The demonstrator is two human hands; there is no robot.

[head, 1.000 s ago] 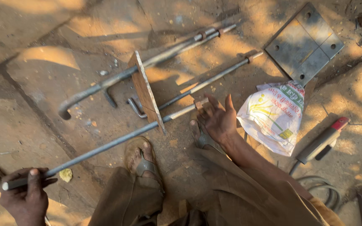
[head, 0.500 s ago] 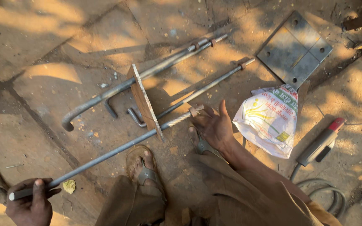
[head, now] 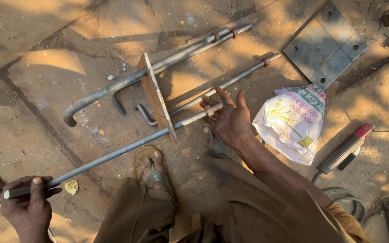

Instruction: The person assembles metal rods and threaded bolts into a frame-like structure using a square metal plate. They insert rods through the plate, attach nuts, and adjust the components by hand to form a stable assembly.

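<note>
My left hand (head: 28,202) grips the near end of a long grey steel rod (head: 113,155) at the lower left. The rod runs up and right through a rusty square plate (head: 156,96) standing on edge, to a threaded end with a nut (head: 212,109). My right hand (head: 228,119) is open, palm up, fingers spread, under the nut end of the rod. Two more bent anchor rods (head: 127,81) pass through the same plate. My sandalled feet (head: 151,168) rest just below the rod.
A white printed plastic bag (head: 293,123) lies right of my right hand. A grey steel base plate with holes (head: 323,42) sits at the upper right. A red-tipped electrode holder (head: 345,148) with cable lies at the right. The ground is sandy concrete.
My right hand has turned from palm-down on the rod's nut end to palm-up and open. My left hand keeps its grip on the rod's near end; the view shifted slightly.
</note>
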